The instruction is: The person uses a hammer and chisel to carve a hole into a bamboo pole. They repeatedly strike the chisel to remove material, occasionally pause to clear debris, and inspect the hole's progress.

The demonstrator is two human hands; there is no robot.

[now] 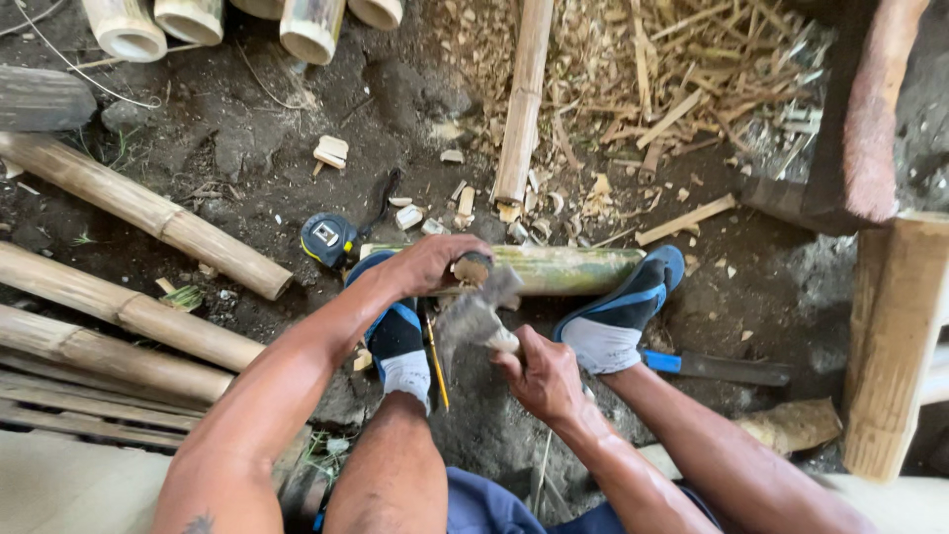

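Observation:
A short green bamboo section [563, 269] lies crosswise on the dirt, pinned between my two feet in blue, black and white footwear [618, 316]. My left hand [430, 263] is closed around a dark round tool handle [474, 267] set against the bamboo's left part. My right hand [542, 378] grips the pale wooden handle of a striking tool whose grey head [473, 314] is motion-blurred just below the left hand. A thin yellow pencil [436, 368] lies on the ground beside my left foot.
A blue and yellow tape measure [329, 239] sits left of the bamboo. Long dry bamboo poles [148, 213] lie at left, another pole [522, 99] at top. A blade with a blue handle [717, 368] lies right. Shavings [692, 79] pile top right; a wooden post [895, 346] stands right.

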